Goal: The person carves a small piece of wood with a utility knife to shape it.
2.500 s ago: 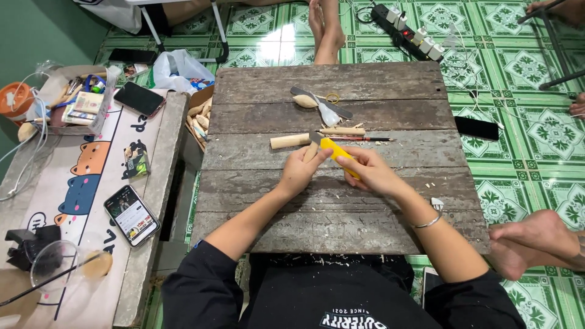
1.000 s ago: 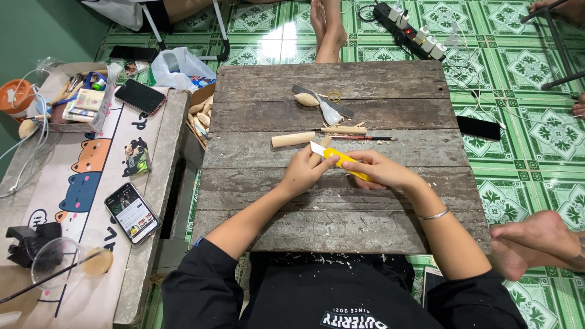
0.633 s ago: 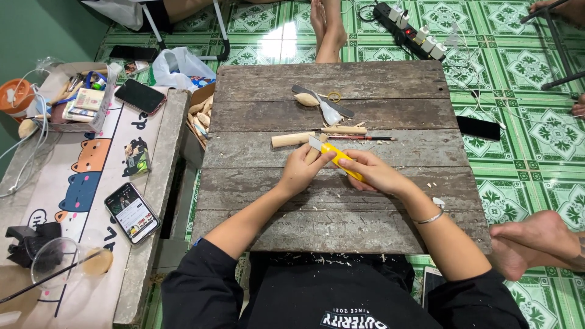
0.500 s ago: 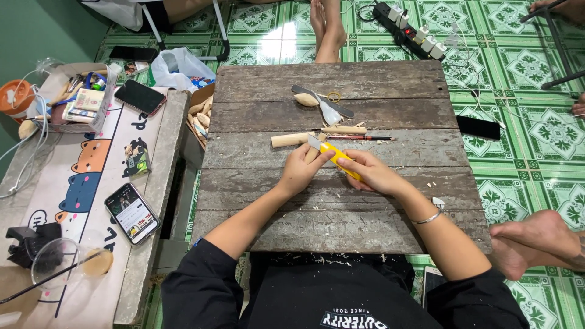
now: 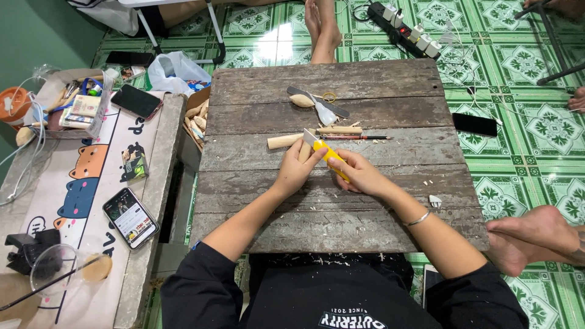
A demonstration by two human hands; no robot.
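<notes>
Right hand (image 5: 359, 173) gripping yellow utility knife (image 5: 329, 155), left hand (image 5: 297, 170) closed on wooden piece (image 5: 303, 151), blade tilted slightly lower than a second ago, wooden board (image 5: 378, 109) beneath.

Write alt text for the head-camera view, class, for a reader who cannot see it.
A person carves a small wooden piece on a weathered plank table: the left hand holds the wood, the right hand a yellow knife. Sticks, a pencil and shavings lie beyond; phones rest on a side bench.
</notes>
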